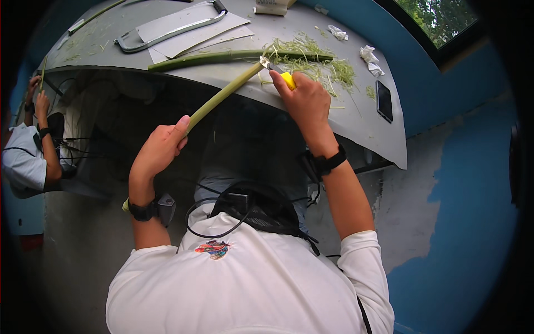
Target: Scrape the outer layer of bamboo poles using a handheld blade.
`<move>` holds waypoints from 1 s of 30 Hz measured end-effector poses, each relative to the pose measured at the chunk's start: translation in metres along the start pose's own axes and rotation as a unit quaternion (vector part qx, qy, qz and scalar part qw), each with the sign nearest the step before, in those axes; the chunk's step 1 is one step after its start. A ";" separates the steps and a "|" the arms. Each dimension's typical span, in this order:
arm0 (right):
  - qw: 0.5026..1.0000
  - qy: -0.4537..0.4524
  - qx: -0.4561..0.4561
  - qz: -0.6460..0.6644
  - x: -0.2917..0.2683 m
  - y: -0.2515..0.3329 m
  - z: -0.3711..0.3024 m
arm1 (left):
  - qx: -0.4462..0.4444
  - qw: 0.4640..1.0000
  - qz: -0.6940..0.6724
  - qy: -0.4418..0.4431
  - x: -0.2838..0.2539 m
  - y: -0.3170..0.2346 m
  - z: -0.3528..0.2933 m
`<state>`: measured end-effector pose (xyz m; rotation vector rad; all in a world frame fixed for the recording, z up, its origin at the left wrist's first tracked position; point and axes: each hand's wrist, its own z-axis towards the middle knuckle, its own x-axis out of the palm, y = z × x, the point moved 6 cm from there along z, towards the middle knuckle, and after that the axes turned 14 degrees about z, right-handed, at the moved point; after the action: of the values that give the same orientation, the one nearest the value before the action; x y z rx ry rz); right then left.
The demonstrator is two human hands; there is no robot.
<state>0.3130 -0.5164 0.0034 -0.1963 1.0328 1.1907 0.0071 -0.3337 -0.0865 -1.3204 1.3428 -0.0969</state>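
Observation:
My left hand (160,146) is wrapped round the lower end of a pale green bamboo stick (222,97), which slants up and right to the table's front edge. In my right hand (307,100) is a utility knife (288,79) with a yellow handle. The knife's blade end meets the far tip of the stick, where the wood looks pale and frayed. Just behind that tip, a second, darker green bamboo stick (206,59) lies across the table. Thin green shavings (336,71) are heaped around its right end.
On the grey table (356,119), a hacksaw (178,36) rests on paper sheets (228,28). A phone (384,101) and crumpled tissues (371,60) lie at the right. A co-worker (30,147) holds a thin stick at the far left. A blue wall (467,222) stands at the right.

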 end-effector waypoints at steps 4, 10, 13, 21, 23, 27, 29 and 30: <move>1.000 -0.025 0.018 0.001 -0.001 -0.006 0.002 | -0.032 0.997 -0.045 0.045 -0.005 -0.001 -0.004; 0.999 -0.015 0.031 -0.013 -0.002 -0.009 0.006 | -0.095 0.986 -0.131 0.044 -0.012 0.047 -0.026; 1.000 -0.016 0.019 -0.006 -0.001 -0.006 0.001 | -0.060 0.986 -0.150 0.041 -0.003 0.041 -0.014; 0.999 -0.027 -0.010 0.021 -0.006 0.002 0.001 | 0.042 0.995 -0.091 -0.020 0.006 0.004 0.030; 1.000 -0.016 -0.009 0.016 -0.003 0.004 0.000 | 0.048 0.996 -0.076 -0.025 0.009 0.004 0.040; 0.998 -0.031 -0.009 0.047 -0.006 0.001 -0.001 | 0.073 0.996 -0.042 -0.031 0.010 -0.015 0.047; 0.997 -0.033 -0.020 0.062 -0.008 0.004 -0.002 | 0.089 0.994 -0.040 -0.041 0.009 -0.022 0.048; 0.997 -0.033 -0.026 0.069 -0.009 0.005 -0.002 | 0.096 0.993 -0.048 -0.049 0.010 -0.030 0.048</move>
<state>0.3076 -0.5220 0.0106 -0.1264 0.9705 1.3406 0.0634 -0.3215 -0.0860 -1.2111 1.1560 -0.2195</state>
